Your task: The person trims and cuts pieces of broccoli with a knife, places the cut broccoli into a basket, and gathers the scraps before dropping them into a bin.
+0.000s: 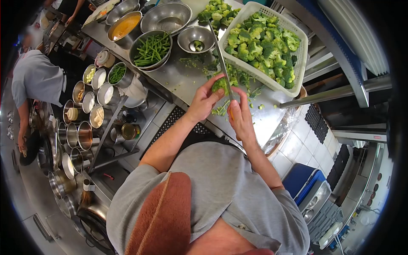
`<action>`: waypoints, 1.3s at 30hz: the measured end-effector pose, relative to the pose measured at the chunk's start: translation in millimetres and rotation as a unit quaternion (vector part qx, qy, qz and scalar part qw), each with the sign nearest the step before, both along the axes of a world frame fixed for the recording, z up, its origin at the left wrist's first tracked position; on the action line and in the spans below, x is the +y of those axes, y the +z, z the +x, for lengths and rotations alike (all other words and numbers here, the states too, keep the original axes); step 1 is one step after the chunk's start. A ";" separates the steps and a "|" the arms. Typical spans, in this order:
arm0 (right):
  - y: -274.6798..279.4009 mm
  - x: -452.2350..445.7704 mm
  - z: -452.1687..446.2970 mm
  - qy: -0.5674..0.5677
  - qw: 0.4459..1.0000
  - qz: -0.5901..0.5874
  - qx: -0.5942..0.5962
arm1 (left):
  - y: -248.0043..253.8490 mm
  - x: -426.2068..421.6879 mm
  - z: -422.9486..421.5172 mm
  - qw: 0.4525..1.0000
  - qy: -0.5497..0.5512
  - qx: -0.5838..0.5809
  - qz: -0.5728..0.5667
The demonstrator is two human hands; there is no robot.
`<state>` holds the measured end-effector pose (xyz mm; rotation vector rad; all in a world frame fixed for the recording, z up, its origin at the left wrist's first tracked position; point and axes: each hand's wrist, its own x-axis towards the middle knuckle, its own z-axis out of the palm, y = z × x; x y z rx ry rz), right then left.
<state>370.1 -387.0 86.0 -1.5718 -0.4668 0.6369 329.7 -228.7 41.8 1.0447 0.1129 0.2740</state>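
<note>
My left hand point(205, 101) is closed round a broccoli piece point(220, 85) above the steel counter point(182, 85). In my right hand point(241, 118) is a knife point(222, 59), gripped by its orange-yellow handle. The long blade points away from me and lies against or right beside the broccoli; I cannot tell whether it is cutting in. Beneath both hands, green trimmings and leaves point(244, 78) are scattered on the counter. Just beyond stands a white plastic basket point(300, 55) heaped with broccoli florets point(263, 46). More broccoli point(219, 12) lies at the counter's far side.
Left of the knife are a small steel bowl point(195, 38), a bowl of green beans point(151, 49), a colander point(165, 19) and a pot of orange liquid point(125, 27). Several ingredient containers point(100, 114) stand farther left. A co-worker point(36, 76) bends over a pan. A metal rail point(340, 93) juts in at right.
</note>
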 end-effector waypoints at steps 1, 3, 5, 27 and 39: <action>-0.2 1.2 0.4 0.001 1.000 0.000 -0.001 | -0.4 -0.3 0.1 1.000 -0.007 -0.004 -0.025; -0.4 3.4 1.7 0.002 1.000 -0.001 -0.004 | 0.1 1.3 -0.5 0.999 -0.013 -0.008 -0.049; 0.0 5.8 2.4 0.001 1.000 0.004 -0.005 | 1.6 3.4 -0.3 0.997 -0.037 -0.020 -0.069; 6.2 9.4 19.4 0.025 0.993 0.074 0.087 | 8.0 14.6 1.3 0.992 -0.068 -0.039 -0.095; -3.5 -2.1 30.8 -0.025 0.982 0.112 0.147 | -24.5 8.3 11.4 0.947 -0.158 -0.114 -0.256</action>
